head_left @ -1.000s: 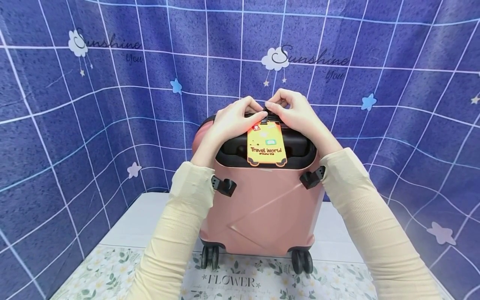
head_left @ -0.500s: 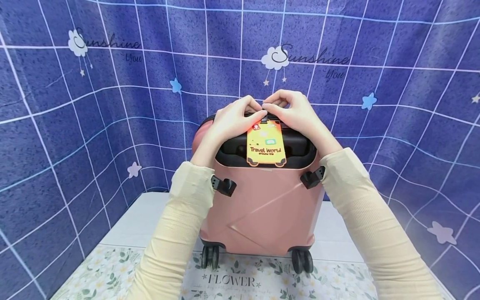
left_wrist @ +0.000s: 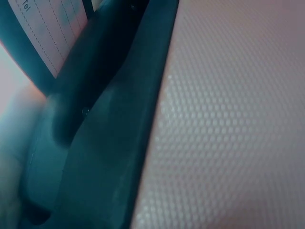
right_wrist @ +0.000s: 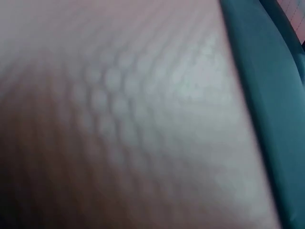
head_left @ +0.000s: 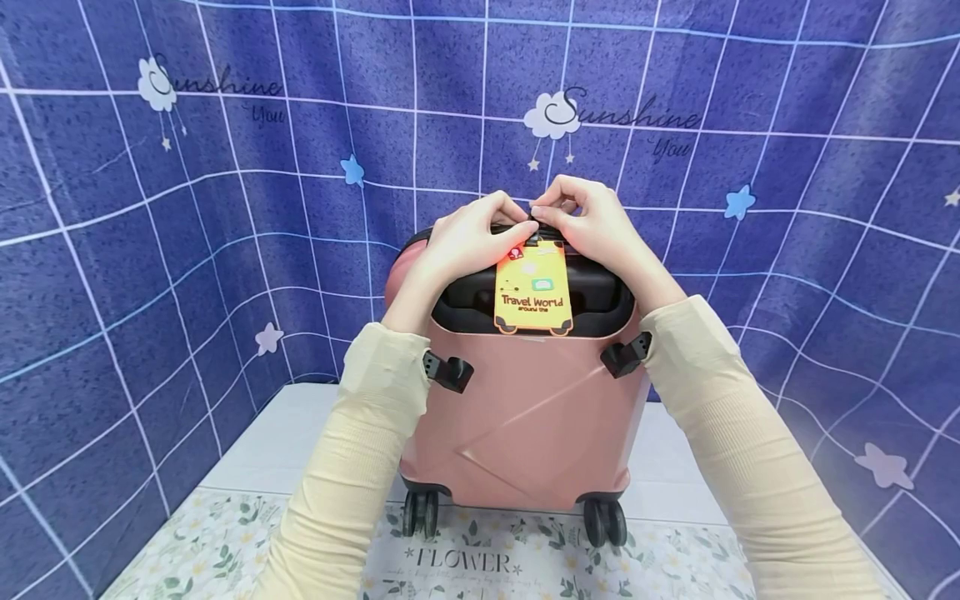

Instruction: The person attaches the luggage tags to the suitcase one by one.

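A pink suitcase (head_left: 525,425) stands upright in the middle of the head view. At its top, a yellow luggage tag (head_left: 534,292) printed "Travel World" hangs by a short black strap (head_left: 533,238) in front of the black handle (head_left: 467,293). My left hand (head_left: 471,237) pinches the strap between thumb and fingers just above the tag. Close beside it, my right hand (head_left: 594,218) pinches the strap's upper end; the fingertips largely hide it. In the left wrist view the lined back of the luggage tag (left_wrist: 52,33) shows. Mostly suitcase shell (right_wrist: 143,105) fills the right wrist view, blurred.
The suitcase rests on black wheels (head_left: 604,523) on a floral cloth (head_left: 225,542) and a white surface (head_left: 277,433). A blue gridded curtain (head_left: 450,83) surrounds it behind and at the sides. Small black camera mounts (head_left: 450,372) sit at both wrists.
The right hand's fingertips shift slightly left, then back right and up, by the strap. The tag sways a little; the left hand keeps its pinch.
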`<state>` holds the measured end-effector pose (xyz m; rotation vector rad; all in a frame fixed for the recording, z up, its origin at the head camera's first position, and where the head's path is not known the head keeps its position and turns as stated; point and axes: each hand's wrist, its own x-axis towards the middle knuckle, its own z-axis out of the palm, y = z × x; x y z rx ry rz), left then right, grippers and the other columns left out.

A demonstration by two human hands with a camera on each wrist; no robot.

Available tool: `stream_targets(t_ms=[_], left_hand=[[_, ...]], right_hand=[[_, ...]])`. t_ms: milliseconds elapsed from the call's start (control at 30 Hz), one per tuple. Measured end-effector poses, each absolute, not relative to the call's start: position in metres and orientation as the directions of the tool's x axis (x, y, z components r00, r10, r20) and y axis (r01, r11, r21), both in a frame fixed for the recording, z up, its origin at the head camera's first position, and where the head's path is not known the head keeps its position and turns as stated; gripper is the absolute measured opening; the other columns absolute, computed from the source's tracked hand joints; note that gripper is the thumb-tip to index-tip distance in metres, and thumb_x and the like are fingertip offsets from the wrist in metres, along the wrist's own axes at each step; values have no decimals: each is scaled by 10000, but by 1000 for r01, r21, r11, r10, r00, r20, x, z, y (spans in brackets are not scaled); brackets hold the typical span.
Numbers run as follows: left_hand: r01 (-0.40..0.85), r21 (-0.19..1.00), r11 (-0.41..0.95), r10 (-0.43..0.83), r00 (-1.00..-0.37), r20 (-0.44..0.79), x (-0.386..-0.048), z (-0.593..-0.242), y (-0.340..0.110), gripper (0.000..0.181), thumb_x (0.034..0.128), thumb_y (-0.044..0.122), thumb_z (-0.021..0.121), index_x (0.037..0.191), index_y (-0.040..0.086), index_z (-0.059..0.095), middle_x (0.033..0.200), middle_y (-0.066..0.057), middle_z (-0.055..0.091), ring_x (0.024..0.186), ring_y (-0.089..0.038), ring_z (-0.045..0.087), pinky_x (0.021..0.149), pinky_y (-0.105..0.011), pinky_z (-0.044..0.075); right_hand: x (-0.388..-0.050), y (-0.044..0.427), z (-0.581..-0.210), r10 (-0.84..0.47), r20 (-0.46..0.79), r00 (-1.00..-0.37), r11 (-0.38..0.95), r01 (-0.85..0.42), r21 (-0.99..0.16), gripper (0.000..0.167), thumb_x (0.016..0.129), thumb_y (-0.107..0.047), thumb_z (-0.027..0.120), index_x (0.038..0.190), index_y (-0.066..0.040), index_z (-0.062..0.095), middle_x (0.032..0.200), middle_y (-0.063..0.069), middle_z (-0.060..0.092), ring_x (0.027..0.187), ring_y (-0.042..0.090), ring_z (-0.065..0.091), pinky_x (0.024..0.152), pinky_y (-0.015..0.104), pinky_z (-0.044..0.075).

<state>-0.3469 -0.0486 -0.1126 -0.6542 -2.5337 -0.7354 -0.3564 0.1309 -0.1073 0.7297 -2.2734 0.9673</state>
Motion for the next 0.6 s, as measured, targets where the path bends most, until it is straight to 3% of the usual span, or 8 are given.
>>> stream_targets(t_ms=[200, 500, 600], left_hand=[[537, 386, 750, 317, -804, 504, -347, -112, -49, 309, 889, 499, 538, 1084, 263, 583, 1187, 106, 644, 1172, -83, 539, 1010, -434, 354], [541, 400, 740, 318, -805, 501, -347, -112, -49, 297, 886, 493, 550, 1072, 264, 584, 1180, 111, 649, 1172, -70, 540, 1016, -431, 350], [542, 403, 737, 318, -805, 501, -347, -112, -49, 299, 886, 495, 550, 1073, 264, 582, 1181, 113, 649, 1174, -66, 538, 1022, -432, 346]], right_hand=[[-356, 131, -107, -252, 657, -710, 595, -649, -474, 142, 896, -214, 636, 929, -80, 669, 931, 88, 671, 794, 122, 561, 697, 253, 409], [-354, 132, -106, -197, 632, -749, 575, -611, -545, 272, 978, -250, 482, 1119, -92, 652, 874, 79, 642, 782, 158, 574, 729, 234, 435], [-355, 131, -105, -150, 633, -759, 622, -570, -536, 319, 985, -294, 452, 1080, -73, 663, 903, 108, 658, 810, 187, 582, 741, 252, 432]])
